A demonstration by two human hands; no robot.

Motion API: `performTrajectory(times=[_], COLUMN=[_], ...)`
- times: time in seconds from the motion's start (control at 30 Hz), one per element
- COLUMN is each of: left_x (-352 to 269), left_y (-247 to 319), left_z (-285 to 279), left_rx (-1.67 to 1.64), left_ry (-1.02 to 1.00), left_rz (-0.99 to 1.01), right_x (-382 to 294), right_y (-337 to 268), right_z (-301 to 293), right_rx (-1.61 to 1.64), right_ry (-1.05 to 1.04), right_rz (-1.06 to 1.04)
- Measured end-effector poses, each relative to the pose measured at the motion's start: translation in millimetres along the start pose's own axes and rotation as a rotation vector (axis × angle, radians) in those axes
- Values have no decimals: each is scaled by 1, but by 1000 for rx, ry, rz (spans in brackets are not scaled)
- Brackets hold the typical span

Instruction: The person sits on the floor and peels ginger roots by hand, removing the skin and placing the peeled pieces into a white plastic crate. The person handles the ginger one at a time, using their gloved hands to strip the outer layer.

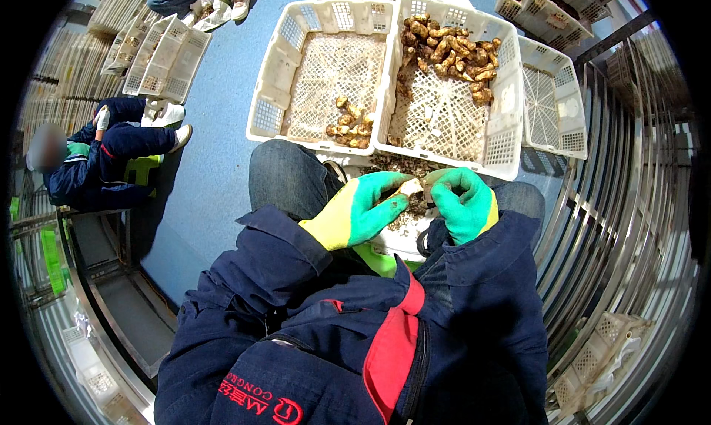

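Note:
My left hand [373,209], in a green-palmed yellow work glove, grips a pale mushroom [411,188] between thumb and fingers. Facing it, my right hand [461,202] wears the same kind of glove and has its fingers curled close to the mushroom. Something small and dark shows at its fingertips, too hidden to make out. Below both hands, dark soil crumbs and trimmings [408,222] lie on a white sheet between my knees. Ahead, the right-hand white plastic crate [502,130] contains many brown, soil-stained mushrooms [450,50]. A smaller cluster of mushrooms [353,126] sits in the left-hand crate [264,92].
Another white crate [580,108] stands right of these two, beside a metal rack [583,219]. More crates with mushrooms [547,11] are at the upper right. At left, a seated co-worker [105,153] is near white crates [166,58]. A second person's legs [183,0] show at the top.

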State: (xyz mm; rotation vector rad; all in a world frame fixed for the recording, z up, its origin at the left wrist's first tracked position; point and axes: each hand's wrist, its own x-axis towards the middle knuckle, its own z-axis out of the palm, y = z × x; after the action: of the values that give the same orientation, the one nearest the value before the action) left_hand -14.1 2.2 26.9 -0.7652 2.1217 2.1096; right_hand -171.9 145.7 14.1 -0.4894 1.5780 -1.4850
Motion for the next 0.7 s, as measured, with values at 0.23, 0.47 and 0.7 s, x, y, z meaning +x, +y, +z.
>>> performTrajectory(times=[0.23,0.47,0.7], left_x=[1,1,2], left_y=[-2,-2,0], left_z=[1,0,1], left_rx=[-352,-407,-393], left_ry=[-79,-44,-34], left_rz=[-156,-186,-182], right_x=[0,-3,-4], right_y=[6,-5,-1], right_z=[1,2,1], right_rx=[-32,-127,-50], right_ry=[19,-53,-54], right_rz=[-9,-77,-47])
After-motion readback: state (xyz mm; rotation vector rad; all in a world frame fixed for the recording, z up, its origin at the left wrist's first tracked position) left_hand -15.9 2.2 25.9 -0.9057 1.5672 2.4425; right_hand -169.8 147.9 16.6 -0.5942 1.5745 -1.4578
